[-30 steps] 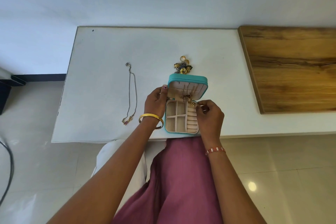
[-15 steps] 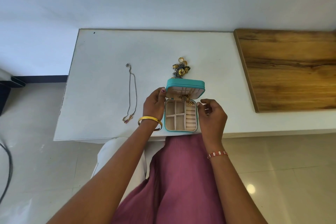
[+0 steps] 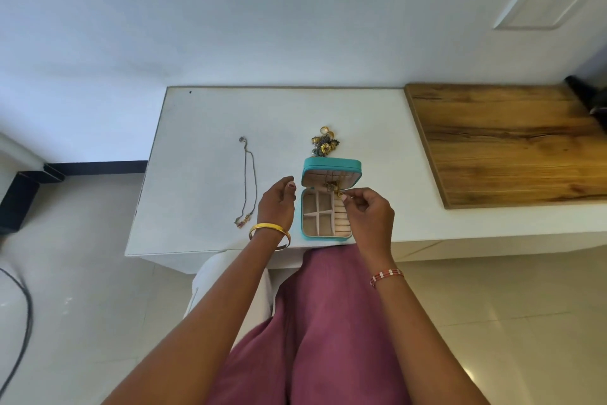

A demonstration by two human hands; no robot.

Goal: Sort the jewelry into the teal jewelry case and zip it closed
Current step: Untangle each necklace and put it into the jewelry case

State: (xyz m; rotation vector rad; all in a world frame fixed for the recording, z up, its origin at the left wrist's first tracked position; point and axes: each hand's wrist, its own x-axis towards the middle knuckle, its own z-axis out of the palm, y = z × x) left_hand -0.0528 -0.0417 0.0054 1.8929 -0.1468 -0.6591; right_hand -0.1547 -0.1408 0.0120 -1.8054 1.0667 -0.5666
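Head view, only one: teal case (image 3: 331,165) sits open at the near edge of the white table (image 3: 203,128), lid propped upright at the far side, tray with its divided compartments facing up toward the person. Right hand (image 3: 369,212) is at the tray's far right corner, thumb and forefinger pinched together on a small gold piece (image 3: 341,191) right at the hinge line, over the ring-roll column. Too small to tell whether it's a ring or an earring, or whether it's already seated. Left hand (image 3: 277,204) is just beside the case's left wall, fingers loosely curled, holding nothing, not clearly touching the case. Remaining work lies beyond the lid: the pile of gold pieces (image 3: 323,143) sits just behind it, so the upright lid is in the way of either hand and the reach has to go over or around. The chain necklace (image 3: 248,181) lies left of the case, long axis running away from the person, pendant end near; left hand is clearly closer to it. Open tabletop left of the case; the case's near side is at the table edge. Wooden board (image 3: 505,141) is well to the right. Zip not started.
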